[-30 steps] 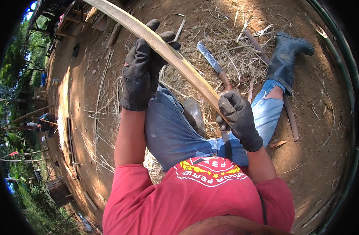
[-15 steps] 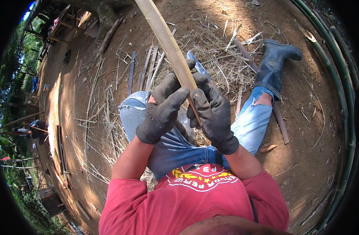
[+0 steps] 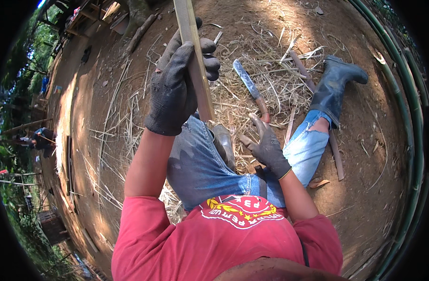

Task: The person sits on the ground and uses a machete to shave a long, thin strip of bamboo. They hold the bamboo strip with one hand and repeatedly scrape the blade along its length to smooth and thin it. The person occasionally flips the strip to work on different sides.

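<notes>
In a dark work glove, my left hand is wrapped round a long flat bamboo slat. The slat is raised and slanting, its lower end over my left thigh and its upper end cut off by the picture's top edge. My right hand, gloved too, holds nothing; its fingers are apart and reach toward a machete. That machete lies on bamboo shavings between my legs, blade away from me. Its brown handle is close to my right fingertips, and whether they touch is unclear.
Thin bamboo shavings litter the ground ahead, with loose strips on the left. My boot stretches out right, beside a brown stick. Long green bamboo poles line the right side. Another person is far left.
My right hand has let go of the slat and moved down right, its fingers opening. My left hand has moved up and away with the slat, uncovering the machete.
</notes>
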The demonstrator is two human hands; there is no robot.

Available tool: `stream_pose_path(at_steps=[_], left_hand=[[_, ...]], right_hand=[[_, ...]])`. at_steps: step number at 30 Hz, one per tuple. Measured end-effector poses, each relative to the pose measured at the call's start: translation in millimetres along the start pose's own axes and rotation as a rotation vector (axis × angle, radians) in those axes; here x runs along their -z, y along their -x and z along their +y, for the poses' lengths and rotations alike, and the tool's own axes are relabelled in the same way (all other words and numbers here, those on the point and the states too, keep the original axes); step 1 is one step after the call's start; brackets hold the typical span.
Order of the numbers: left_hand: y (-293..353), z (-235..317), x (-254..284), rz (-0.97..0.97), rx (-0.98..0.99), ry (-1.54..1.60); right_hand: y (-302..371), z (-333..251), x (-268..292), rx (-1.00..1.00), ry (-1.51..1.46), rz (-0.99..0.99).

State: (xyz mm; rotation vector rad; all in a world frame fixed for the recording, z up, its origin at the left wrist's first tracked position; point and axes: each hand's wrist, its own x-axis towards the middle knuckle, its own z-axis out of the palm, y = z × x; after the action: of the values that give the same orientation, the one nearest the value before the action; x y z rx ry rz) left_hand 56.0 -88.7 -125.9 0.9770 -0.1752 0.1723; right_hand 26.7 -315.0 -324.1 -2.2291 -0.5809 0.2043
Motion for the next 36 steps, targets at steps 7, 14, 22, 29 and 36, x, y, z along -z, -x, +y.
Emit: stream_pose_path(at_steps=[7, 14, 22, 29, 36], left_hand=[[-2, -24, -14, 0.192, -0.085, -0.143], [7, -13, 16, 0.205, -0.165, -0.084], [4, 46, 50, 0.245, -0.245, -0.111], [21, 187, 91, 0.432, -0.544, -0.188], [44, 280, 133, 0.603, -0.755, -0.268]], right_hand=[[-52, -77, 49, -0.018, -1.289, -0.293], [-67, -99, 46, -0.005, -1.365, -0.18], [-82, -21, 45, -0.123, -1.202, 0.053], [-65, 108, 72, -0.099, -1.422, 0.205], [-47, 192, 127, 0.049, -1.37, 0.223]])
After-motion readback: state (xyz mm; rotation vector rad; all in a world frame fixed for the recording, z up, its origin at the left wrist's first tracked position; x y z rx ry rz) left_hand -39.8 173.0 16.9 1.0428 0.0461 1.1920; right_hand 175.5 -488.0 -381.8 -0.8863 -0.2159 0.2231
